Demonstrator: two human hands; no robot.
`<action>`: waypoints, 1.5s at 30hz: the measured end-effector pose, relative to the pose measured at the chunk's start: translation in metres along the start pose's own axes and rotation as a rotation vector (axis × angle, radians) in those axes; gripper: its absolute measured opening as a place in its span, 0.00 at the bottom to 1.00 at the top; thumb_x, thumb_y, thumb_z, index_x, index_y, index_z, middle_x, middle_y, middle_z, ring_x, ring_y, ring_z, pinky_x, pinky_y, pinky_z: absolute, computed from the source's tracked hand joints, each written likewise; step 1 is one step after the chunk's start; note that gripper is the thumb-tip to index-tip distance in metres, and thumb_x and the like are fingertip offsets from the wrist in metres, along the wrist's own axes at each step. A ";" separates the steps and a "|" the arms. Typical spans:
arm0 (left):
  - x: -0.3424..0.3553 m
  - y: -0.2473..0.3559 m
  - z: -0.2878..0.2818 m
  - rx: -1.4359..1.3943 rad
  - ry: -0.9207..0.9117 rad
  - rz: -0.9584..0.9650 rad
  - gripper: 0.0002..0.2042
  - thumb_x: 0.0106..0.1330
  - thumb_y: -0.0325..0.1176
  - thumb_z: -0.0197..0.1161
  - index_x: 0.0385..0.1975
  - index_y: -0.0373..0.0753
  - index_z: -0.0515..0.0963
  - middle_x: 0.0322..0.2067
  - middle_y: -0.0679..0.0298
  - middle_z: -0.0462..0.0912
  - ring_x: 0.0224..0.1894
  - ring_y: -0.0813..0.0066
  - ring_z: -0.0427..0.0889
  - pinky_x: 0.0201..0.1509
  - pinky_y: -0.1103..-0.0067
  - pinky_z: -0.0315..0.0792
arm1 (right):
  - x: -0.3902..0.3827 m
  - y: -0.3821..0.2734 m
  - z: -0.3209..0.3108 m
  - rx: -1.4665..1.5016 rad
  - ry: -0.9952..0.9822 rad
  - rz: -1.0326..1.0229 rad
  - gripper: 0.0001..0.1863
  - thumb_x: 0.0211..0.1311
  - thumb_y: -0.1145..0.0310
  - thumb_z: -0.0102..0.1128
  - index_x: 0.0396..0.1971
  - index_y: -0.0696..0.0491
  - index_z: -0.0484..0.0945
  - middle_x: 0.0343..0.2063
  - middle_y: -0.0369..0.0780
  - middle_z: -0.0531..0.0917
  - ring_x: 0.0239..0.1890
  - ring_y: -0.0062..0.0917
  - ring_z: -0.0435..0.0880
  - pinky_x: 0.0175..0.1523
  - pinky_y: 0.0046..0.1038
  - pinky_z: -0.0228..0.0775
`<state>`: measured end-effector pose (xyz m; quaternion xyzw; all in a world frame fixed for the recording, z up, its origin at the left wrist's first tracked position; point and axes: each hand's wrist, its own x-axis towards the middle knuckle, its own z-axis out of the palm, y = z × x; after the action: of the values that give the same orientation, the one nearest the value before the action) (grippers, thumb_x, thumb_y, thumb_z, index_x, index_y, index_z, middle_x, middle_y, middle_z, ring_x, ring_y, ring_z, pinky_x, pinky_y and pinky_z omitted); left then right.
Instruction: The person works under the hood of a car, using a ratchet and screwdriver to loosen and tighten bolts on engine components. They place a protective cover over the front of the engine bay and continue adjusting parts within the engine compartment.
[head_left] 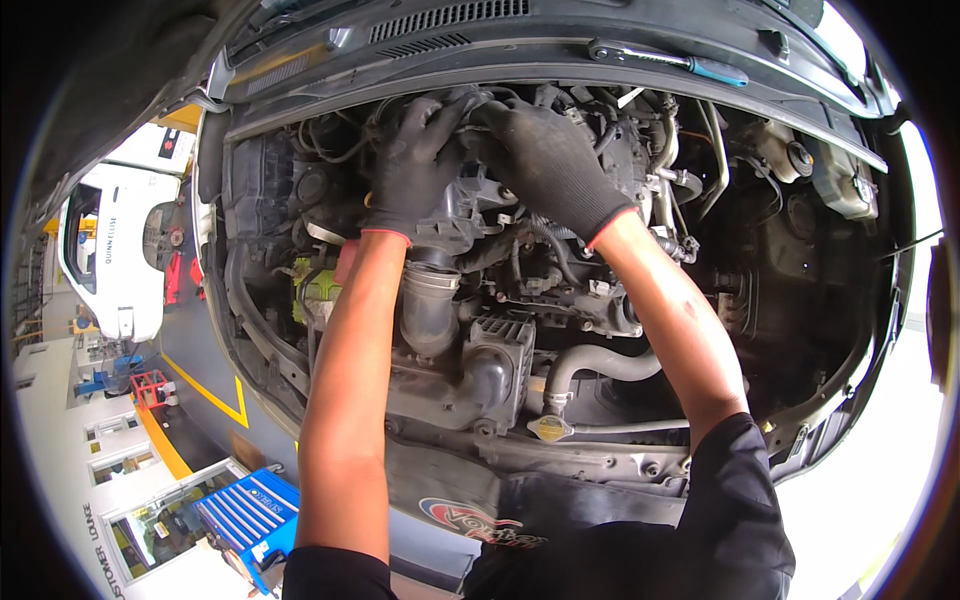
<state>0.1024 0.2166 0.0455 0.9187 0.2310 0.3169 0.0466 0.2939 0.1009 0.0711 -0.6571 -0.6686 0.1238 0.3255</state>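
Both my hands wear black knit gloves with red cuffs and reach to the back of an open engine bay (600,270). My left hand (412,165) has its fingers curled at a dark part near the rear of the engine. Close beside it, my right hand (555,165) bends its fingers down toward the same spot. The gloves and the dark surroundings hide what the fingers grip. Just below the hands are a black plastic engine part (450,228) and a wide black air intake duct (428,312).
A ratchet (715,70) with a blue-grey handle lies on the cowl at the back right. Nearer me are a grey coolant hose (600,362) and a radiator cap (550,428). A fluid reservoir (785,150) sits at right. Outside left stand a white vehicle (125,255) and a blue tool cabinet (250,515).
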 end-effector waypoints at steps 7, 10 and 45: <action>0.008 0.009 -0.002 0.155 0.028 -0.034 0.22 0.70 0.28 0.67 0.64 0.45 0.87 0.55 0.54 0.84 0.60 0.47 0.83 0.65 0.58 0.77 | -0.001 0.056 0.006 0.104 0.249 0.078 0.16 0.67 0.67 0.76 0.51 0.57 0.88 0.45 0.52 0.92 0.47 0.51 0.92 0.51 0.45 0.83; 0.008 0.007 -0.002 0.210 -0.003 -0.029 0.19 0.69 0.27 0.65 0.59 0.44 0.89 0.55 0.56 0.86 0.59 0.48 0.83 0.65 0.59 0.77 | -0.001 0.073 0.019 0.139 0.175 0.218 0.19 0.63 0.65 0.80 0.49 0.58 0.89 0.44 0.53 0.91 0.48 0.51 0.92 0.51 0.45 0.83; 0.006 -0.005 0.004 0.210 0.013 0.033 0.13 0.73 0.33 0.67 0.54 0.46 0.90 0.62 0.65 0.88 0.63 0.55 0.83 0.69 0.61 0.75 | 0.045 0.090 0.011 0.276 -0.281 -0.124 0.24 0.74 0.55 0.73 0.60 0.56 0.87 0.51 0.49 0.92 0.50 0.46 0.91 0.58 0.44 0.83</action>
<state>0.1069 0.2236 0.0444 0.9201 0.2480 0.2977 -0.0568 0.3623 0.1564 0.0212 -0.5404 -0.7231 0.2842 0.3229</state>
